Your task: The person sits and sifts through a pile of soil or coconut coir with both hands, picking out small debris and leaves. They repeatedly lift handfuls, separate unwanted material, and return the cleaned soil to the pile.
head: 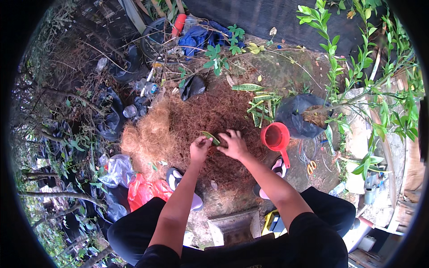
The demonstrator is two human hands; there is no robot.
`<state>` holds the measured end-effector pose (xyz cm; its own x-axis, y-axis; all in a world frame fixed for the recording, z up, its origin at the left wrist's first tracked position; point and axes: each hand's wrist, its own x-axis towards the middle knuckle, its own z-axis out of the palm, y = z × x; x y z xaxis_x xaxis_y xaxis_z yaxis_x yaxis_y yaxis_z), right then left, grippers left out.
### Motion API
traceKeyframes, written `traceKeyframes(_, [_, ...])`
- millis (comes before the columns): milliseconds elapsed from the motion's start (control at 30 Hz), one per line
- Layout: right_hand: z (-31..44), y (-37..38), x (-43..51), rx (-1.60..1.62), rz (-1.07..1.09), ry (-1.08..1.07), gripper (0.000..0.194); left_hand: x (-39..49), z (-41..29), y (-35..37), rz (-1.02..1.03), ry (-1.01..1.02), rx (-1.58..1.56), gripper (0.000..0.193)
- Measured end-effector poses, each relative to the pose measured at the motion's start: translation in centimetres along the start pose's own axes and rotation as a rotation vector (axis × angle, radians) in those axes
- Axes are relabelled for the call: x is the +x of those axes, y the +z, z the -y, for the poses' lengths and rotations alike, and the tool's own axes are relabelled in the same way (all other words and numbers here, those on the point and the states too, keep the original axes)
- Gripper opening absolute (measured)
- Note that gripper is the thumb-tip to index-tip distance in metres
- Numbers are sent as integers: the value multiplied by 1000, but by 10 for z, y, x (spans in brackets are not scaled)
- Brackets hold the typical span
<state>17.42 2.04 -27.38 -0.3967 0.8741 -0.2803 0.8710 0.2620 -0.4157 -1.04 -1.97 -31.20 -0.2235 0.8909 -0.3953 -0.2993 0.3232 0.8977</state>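
Note:
My left hand (200,148) pinches a short green leaf piece with a yellow edge (211,138), seemingly a snake plant cutting. Just right of the piece, my right hand (233,144) has its fingers spread, with nothing visible in them. Both hands are over a heap of brown coconut fibre (214,114). Paler, tangled fibre (150,130) lies to the left. More cut snake plant leaves (264,104) are piled at the heap's upper right. A red plastic dipper (275,136) stands right of the heap, its handle towards me.
A potted shrub in a black grow bag (296,115) stands at the right, near orange-handled scissors (311,167) and a coil of wire (306,149). At the left lie a red plastic bag (147,189), clear plastic (117,171) and branches. My sandalled feet flank the fibre's near edge.

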Motion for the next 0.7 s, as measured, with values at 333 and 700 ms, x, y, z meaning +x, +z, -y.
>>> traceKeyframes(333, [-14,11,11,117,-47,-107,56,1,-1,0,-110,15,70,14])
traceKeyframes(700, [-2,-37,-2,663,-121,127,57,-24,-61,2,-118,248,509,26])
